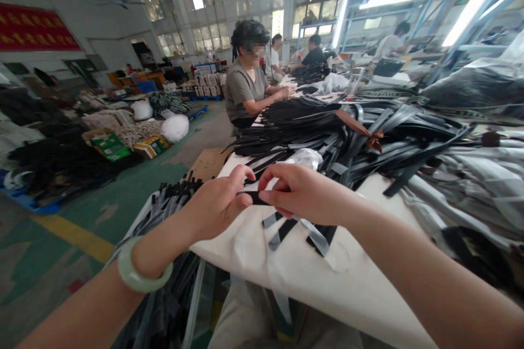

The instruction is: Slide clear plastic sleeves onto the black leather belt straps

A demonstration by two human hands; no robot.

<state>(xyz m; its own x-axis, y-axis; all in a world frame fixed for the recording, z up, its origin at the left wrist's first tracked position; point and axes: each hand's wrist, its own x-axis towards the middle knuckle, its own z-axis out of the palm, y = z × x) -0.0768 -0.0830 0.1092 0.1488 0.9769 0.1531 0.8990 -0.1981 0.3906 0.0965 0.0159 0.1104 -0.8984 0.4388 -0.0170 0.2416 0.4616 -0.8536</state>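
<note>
Between my two hands a short black strip (254, 197) is held above the white table (347, 283). My left hand (223, 199), below a pale green bangle, has its thumb and fingers curved around the strip's left end. My right hand (292, 191) pinches the strip's right end between thumb and fingers. Several black strip ends with grey, shiny tips (282, 233) lie on the table just below my right hand. Behind my hands is a crumpled piece of clear plastic (305, 158).
A large heap of black strips (303, 120), partly tied with a brown band (356, 122), covers the table beyond. More strips (167, 207) hang at the table's left edge. Grey-white material (483, 185) lies on the right. A person in a grey shirt (248, 87) sits across.
</note>
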